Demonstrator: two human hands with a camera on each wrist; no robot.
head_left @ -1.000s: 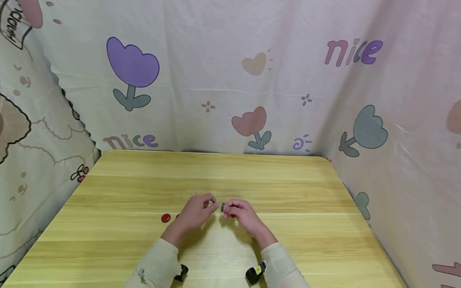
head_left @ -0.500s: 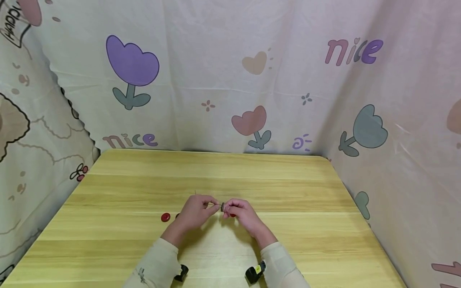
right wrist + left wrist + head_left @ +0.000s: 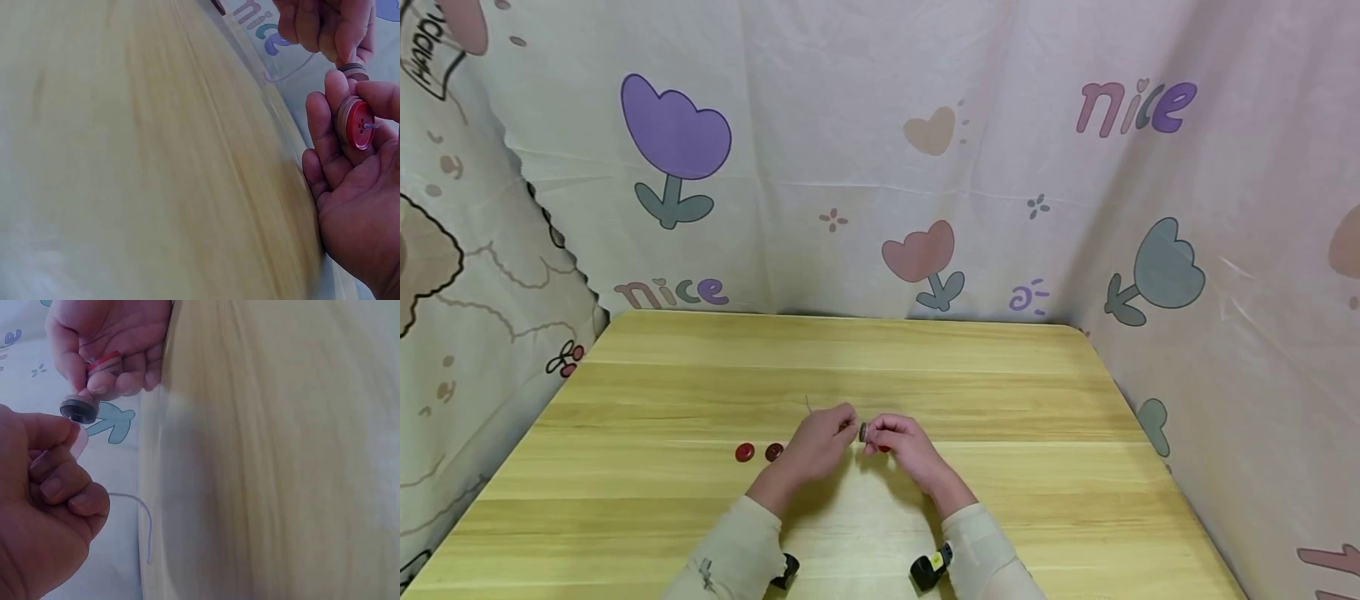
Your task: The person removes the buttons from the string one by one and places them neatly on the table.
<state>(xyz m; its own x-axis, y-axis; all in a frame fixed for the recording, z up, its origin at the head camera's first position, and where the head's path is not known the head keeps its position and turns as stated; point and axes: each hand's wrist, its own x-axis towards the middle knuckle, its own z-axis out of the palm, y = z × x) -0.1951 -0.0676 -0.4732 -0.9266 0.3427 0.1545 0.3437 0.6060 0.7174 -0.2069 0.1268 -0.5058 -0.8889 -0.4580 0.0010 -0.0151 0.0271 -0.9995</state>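
Observation:
Above the table, the left hand (image 3: 822, 443) has its fingertips close to a dark button (image 3: 863, 432) (image 3: 79, 411). From its curled fingers a thin thread (image 3: 149, 528) trails in the left wrist view. The right hand (image 3: 913, 450) (image 3: 362, 206) pinches the dark button's edge between thumb and fingers. A red button (image 3: 360, 126) (image 3: 105, 361) with pale discs stacked behind it lies against the right fingers, and a short thread end sticks out of its face. Whether the left fingertips touch the dark button cannot be told.
On the wooden table (image 3: 970, 375), left of the hands, lie a red button (image 3: 745, 452) and a dark red button (image 3: 774, 452). A patterned cloth (image 3: 820, 125) hangs behind the table and along both sides.
My left hand has shifted a little to the right and turned, its fingers more curled, uncovering the dark red button on the table. The right hand has stayed nearly still.

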